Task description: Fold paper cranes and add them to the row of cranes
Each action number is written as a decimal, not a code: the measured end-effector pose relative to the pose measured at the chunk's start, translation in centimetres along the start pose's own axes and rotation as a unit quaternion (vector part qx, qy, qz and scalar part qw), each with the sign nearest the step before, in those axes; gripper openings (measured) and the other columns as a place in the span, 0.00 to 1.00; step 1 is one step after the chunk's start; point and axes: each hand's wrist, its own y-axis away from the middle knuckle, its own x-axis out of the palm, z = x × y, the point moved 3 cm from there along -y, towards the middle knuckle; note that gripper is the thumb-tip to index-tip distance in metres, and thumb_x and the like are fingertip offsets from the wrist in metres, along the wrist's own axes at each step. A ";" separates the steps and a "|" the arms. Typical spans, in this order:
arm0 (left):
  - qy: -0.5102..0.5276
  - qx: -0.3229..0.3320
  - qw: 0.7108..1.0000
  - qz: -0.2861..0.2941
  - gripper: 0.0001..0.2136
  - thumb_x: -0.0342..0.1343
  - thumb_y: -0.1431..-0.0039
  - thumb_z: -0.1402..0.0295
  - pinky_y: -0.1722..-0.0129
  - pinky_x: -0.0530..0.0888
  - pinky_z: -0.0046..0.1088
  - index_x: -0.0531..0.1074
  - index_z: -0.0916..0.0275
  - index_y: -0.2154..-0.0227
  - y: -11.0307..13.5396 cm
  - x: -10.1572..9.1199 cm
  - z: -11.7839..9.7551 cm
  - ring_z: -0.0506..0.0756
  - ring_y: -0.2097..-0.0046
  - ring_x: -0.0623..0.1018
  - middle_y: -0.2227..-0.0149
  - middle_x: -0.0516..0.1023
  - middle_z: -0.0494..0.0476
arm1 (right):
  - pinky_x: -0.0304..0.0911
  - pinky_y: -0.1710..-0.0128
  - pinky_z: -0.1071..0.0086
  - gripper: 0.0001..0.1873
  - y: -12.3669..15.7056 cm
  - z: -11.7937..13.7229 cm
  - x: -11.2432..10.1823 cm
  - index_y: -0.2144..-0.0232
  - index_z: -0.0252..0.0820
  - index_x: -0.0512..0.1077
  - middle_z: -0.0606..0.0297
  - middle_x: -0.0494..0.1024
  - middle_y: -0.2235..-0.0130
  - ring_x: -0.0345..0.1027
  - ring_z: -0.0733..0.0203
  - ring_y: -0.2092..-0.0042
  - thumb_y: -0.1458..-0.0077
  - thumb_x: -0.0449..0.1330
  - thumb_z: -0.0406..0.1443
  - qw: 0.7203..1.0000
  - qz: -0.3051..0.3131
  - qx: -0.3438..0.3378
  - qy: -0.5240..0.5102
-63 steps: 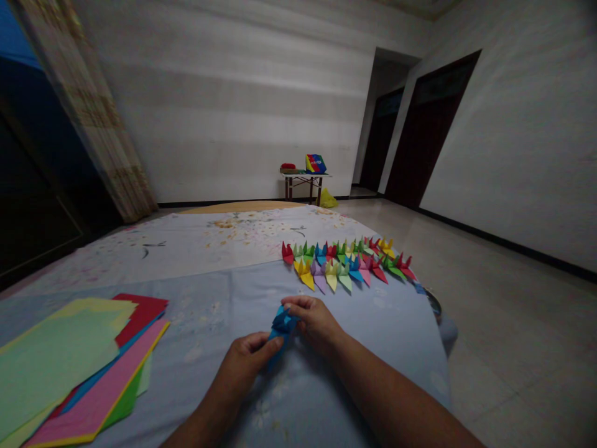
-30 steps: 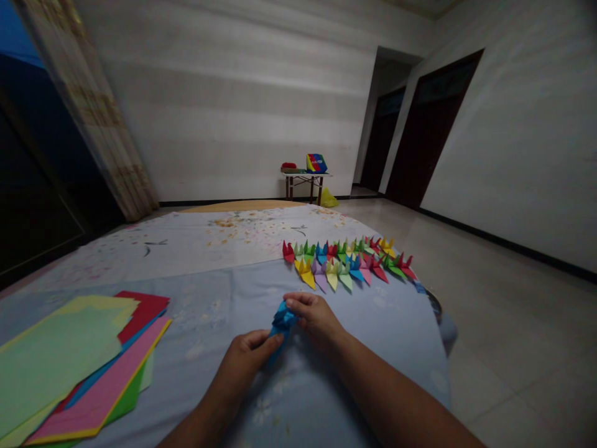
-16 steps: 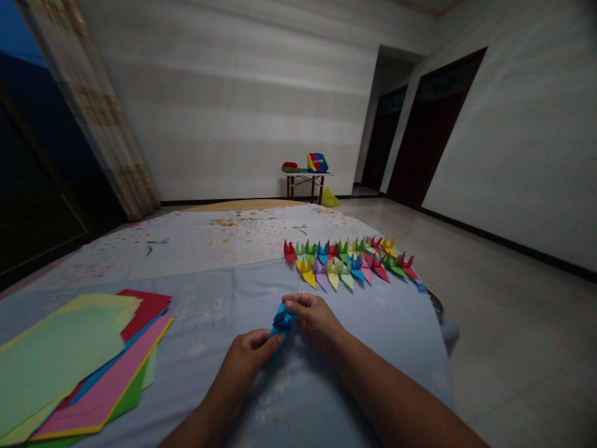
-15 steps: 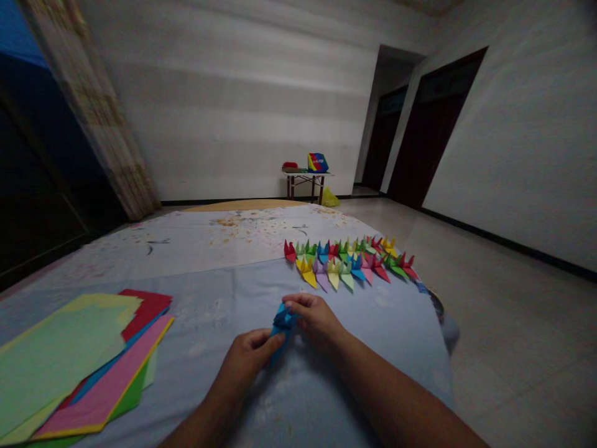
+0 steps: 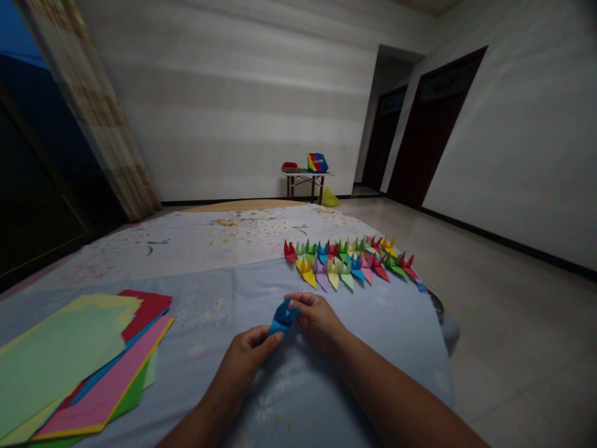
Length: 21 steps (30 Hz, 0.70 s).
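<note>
Curtain [image 5: 100, 118]: patterned, hanging at the far left.
Paper sheets [image 5: 60, 348]: a loose, overlapping pile — pale green and yellow on top, red, blue, pink and green showing beneath — on the cloth-covered surface [image 5: 200, 373].
Left hand [image 5: 247, 351]: fingers and thumb pinched narrow on the lower left of the blue paper [image 5: 281, 323].
Blue paper: partly folded, held between both hands, near the middle of the surface.
Right hand [image 5: 317, 317]: fingers pinching its upper right edge.
Folded paper birds [image 5: 346, 270]: rough rows, many colours, beyond the right hand.
Dark door [image 5: 441, 124]: far right, upright in the wall.
</note>
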 end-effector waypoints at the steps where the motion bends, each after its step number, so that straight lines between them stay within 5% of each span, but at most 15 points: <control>1: -0.001 -0.002 1.000 -0.001 0.17 0.61 0.60 0.56 0.68 0.65 0.26 0.78 0.64 0.70 0.1 0.0 0.0 0.54 0.70 0.72 0.74 0.77 0.53 | 0.55 0.72 0.72 0.19 0.0 0.1 -0.1 0.72 0.35 0.75 0.66 0.74 0.76 0.63 0.68 0.75 0.71 0.71 0.39 1.000 -0.005 0.002 -0.006; 21: -0.003 -0.010 1.000 0.013 0.16 0.61 0.60 0.56 0.71 0.63 0.24 0.78 0.64 0.72 -0.3 -0.1 0.5 0.52 0.72 0.69 0.75 0.75 0.52 | 0.57 0.70 0.71 0.23 0.3 0.5 -0.1 0.68 0.35 0.73 0.65 0.74 0.74 0.66 0.67 0.74 0.69 0.71 0.38 1.000 0.006 0.010 -0.025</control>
